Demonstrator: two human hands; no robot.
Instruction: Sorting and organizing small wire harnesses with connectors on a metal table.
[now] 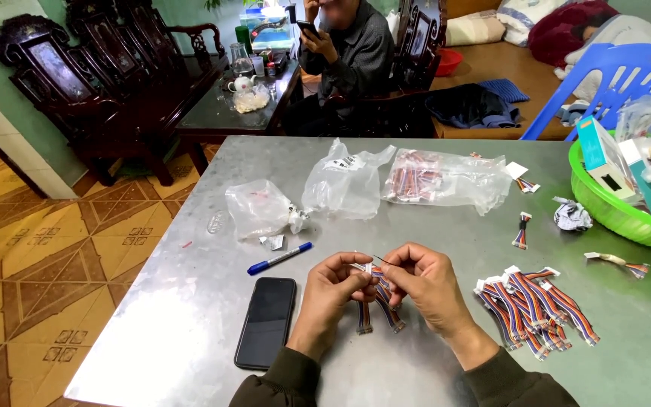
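Both my hands meet over the front middle of the metal table [212,301]. My left hand [331,290] pinches the white connector end of a short multicoloured ribbon cable [380,305], whose two tails hang down between my hands. My right hand [425,283] grips the same cable from the right and holds a thin dark pin-like tool near the connector. A pile of several finished-looking ribbon cables [533,305] lies just right of my right hand.
A black phone [267,322] and a blue pen [279,258] lie left of my hands. Clear plastic bags [344,185], one holding more cables [438,181], sit mid-table. A green basket [612,215] with boxes stands at the right edge. A seated person [348,53] holds a phone beyond the table.
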